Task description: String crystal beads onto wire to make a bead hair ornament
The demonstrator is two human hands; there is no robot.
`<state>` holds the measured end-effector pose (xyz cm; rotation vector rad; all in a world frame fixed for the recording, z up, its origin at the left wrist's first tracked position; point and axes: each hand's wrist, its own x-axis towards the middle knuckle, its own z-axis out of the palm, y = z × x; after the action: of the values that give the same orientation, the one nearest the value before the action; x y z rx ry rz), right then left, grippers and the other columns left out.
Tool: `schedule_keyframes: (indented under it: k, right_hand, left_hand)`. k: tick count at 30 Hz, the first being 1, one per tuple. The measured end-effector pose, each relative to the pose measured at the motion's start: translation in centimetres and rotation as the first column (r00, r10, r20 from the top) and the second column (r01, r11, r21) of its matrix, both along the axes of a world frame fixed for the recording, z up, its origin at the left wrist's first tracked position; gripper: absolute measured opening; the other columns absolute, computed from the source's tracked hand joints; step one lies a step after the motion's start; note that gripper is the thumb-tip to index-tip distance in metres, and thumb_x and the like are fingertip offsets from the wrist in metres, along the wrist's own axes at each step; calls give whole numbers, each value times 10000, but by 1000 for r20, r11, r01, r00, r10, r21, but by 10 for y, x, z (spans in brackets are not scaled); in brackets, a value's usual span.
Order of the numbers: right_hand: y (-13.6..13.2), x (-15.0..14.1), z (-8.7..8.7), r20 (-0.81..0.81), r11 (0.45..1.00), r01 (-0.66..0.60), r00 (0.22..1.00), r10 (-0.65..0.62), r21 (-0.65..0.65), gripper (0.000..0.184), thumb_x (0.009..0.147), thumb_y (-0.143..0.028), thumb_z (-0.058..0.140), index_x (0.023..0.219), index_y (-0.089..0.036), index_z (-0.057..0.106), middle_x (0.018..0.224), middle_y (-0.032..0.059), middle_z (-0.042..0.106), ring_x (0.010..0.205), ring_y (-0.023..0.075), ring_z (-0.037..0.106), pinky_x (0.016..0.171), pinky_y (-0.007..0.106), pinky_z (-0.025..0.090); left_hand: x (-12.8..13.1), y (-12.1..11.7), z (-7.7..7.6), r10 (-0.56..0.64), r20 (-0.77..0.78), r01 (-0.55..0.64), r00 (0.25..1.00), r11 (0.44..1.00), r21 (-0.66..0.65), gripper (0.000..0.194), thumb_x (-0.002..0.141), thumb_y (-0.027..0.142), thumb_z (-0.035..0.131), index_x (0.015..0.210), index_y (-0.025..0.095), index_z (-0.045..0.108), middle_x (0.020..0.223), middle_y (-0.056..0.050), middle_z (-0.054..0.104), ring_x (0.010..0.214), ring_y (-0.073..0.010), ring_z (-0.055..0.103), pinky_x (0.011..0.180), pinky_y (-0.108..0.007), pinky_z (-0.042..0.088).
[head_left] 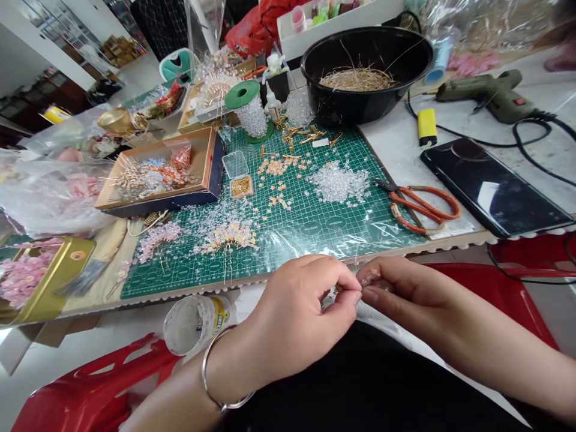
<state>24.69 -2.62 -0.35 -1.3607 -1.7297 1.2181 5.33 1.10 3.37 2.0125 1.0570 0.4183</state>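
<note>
A person's left hand [297, 318] and right hand [400, 294] meet just below the near edge of a green cutting mat [315, 222], over a dark-clothed lap; both sets of fingertips are pinched together around a tiny beaded piece [369, 277], clear and faintly pink, held between the two hands; a silver bangle [216, 384] circles the left wrist. The piece looks feather-light and delicate, likely beads on thin wire that bends easily and slips from a loose grip; it is best taken at the wire stem rather than at the beads, by judgement.

On the mat lie a heap of clear beads [339, 182], scattered peach flower beads [274, 168], gold pins [306, 135] and two finished beaded sprays [225, 237]; orange-handled pliers [420, 207] rest at the mat's right edge, beside a dark phone [495, 186]; a green glue gun [490, 93] lies farther back, its cable looping past; a black bowl [405, 78] holds dry straw; a green-topped spool [245, 108] of clear bead string stands behind the mat; an open box [207, 162] holds mixed beads. A small white bottle [193, 321] lies on its side near the left hand; its yellow label is too blurred to read; the mat's printed marks are likewise illegible.
</note>
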Motion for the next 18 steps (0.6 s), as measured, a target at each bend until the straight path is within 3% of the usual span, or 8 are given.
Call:
schedule_keyframes:
  k: [3, 7, 10, 14, 16, 18]
  right_hand:
    - [-1, 3, 0, -20, 989, -59, 998, 57, -133, 365, 991, -501, 449, 795, -220, 575, 734, 14, 611, 672, 166, 596, 592, 265, 529]
    - [0, 6, 2, -81, 984, -63, 995, 50, -167, 402, 974, -527, 477, 733, -217, 562, 689, -6, 531, 630, 137, 518, 543, 223, 477]
    - [0, 8, 3, -159, 973, -100, 985, 67, -208, 395, 962, -521, 507, 734, -214, 603, 690, -6, 533, 634, 133, 518, 553, 217, 467]
    - [-1, 8, 2, -222, 950, -123, 973, 59, -286, 400, 946, -543, 526, 762, -205, 635, 700, 1, 534, 643, 139, 511, 568, 236, 459]
    - [-1, 6, 1, -240, 943, -126, 970, 51, -309, 400, 944, -543, 530, 769, -199, 636, 701, 3, 527, 650, 141, 501, 572, 240, 451]
    - [-2, 5, 0, -267, 936, -133, 963, 44, -325, 386, 940, -540, 548, 784, -199, 639, 719, 4, 530, 667, 140, 497, 592, 241, 449]
  left_hand:
    - [0, -2, 1, -16, 5, 16, 1000, 1000, 8, 135, 929, 189, 576, 824, 178, 661, 773, 12, 672, 627, -89, 509, 655, -226, 401]
    - [-1, 0, 4, -15, 10, 16, 1000, 997, -70, 133, 926, 216, 604, 825, 184, 683, 746, 17, 649, 679, -97, 544, 685, -225, 411]
    - [-4, 3, 6, 15, 35, -5, 999, 965, -262, 101, 913, 271, 639, 855, 199, 679, 737, 28, 615, 666, -97, 530, 645, -225, 408]
    - [-7, 9, 5, 20, 100, 36, 995, 852, -522, 180, 930, 365, 611, 923, 193, 662, 785, 13, 605, 656, -102, 500, 588, -225, 408]
    - [-8, 11, 5, -4, 100, 56, 995, 852, -521, 176, 929, 356, 609, 917, 188, 662, 770, 17, 592, 651, -99, 490, 581, -223, 405]
    - [-8, 12, 6, -30, 85, 65, 996, 890, -451, 140, 929, 310, 604, 913, 189, 670, 804, 15, 606, 674, -96, 508, 611, -221, 419]
